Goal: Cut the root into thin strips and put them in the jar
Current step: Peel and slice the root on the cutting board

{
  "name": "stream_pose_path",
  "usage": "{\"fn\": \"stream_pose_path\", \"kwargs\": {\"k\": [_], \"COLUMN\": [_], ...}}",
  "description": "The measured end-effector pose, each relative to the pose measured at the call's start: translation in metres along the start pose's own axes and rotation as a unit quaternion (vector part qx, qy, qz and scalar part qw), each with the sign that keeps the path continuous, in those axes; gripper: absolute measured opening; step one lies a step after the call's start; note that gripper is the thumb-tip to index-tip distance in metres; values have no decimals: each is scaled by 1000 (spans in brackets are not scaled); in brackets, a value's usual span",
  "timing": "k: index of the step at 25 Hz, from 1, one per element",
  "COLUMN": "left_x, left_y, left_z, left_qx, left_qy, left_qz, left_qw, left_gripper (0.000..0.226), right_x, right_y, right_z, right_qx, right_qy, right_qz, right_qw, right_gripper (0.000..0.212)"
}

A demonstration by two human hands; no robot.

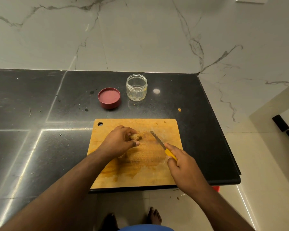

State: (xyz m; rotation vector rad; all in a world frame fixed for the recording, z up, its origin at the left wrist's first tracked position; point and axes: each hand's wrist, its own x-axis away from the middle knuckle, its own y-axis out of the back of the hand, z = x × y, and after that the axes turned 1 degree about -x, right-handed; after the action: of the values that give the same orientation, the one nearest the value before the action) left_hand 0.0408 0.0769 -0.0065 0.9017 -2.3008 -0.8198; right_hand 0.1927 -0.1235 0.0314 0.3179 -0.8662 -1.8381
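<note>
A brown knobbly root (137, 136) lies on the wooden cutting board (137, 177), near its upper middle. My left hand (120, 142) grips the root's left end and covers part of it. My right hand (180, 162) holds a knife (158, 140) by its yellow handle; the blade points up and left, its tip a little to the right of the root and apart from it. The clear jar (136, 87) stands open on the black counter beyond the board. No strips show inside it.
The jar's dark red lid (109, 98) lies upside down to the left of the jar. A small orange scrap (179, 110) sits on the counter (40, 114) to the right. The counter ends at the board's near edge and on the right, over tiled floor.
</note>
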Motion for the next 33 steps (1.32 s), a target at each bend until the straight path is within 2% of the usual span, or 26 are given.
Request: {"fn": "stream_pose_path", "kwargs": {"k": [4,12,21,24,27,33], "left_x": [2,2,5,6,5,5], "left_y": [11,11,4,4,4,3], "left_z": [2,-9,-5,-4,-3,0], "left_qx": [-14,-10,52,41,-2,-19], "left_qy": [2,23,70,51,25,11], "left_qz": [38,58,11,10,1,-9], "left_qw": [999,998,996,998,1000,1000], "left_gripper": [46,53,45,51,43,39], "right_x": [6,14,10,9,8,7], "right_y": [-1,-11,-20,-20,-20,-21], "right_z": [-5,-4,3,2,3,6], "right_qx": [-51,-84,-76,-72,-73,-66], "right_qy": [-21,-31,-24,-21,-22,-18], "right_qz": [-6,6,21,20,19,22], "right_qw": [998,996,997,997,997,997], "right_gripper": [46,47,47,48,48,48]}}
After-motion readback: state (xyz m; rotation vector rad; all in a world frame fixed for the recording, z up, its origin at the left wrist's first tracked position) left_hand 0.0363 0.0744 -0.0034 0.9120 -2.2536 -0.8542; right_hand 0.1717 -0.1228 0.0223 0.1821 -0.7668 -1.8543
